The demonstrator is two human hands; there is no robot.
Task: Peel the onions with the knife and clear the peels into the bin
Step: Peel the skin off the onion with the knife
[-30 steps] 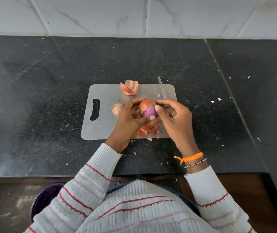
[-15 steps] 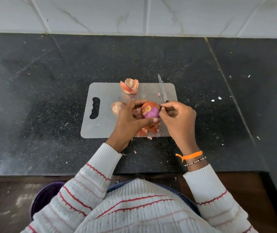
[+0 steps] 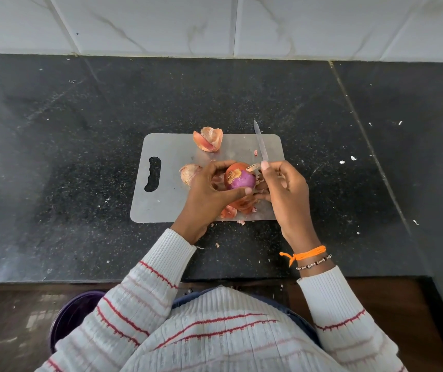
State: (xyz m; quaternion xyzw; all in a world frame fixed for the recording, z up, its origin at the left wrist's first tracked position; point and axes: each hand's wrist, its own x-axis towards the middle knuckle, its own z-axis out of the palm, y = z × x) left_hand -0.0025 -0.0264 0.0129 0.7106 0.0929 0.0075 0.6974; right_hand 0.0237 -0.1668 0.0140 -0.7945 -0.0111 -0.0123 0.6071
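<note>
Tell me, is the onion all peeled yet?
Partly peeled. The onion shows purple flesh, but brown skin covers its top, and the right hand pinches a strip.

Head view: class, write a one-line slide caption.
Left hand holds a half-peeled onion over the cutting board; right hand holds the knife.

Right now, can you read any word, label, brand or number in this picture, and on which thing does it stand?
None: no text shows on the cutting board, the knife, the onion, the dark countertop or the wall tiles.
</note>
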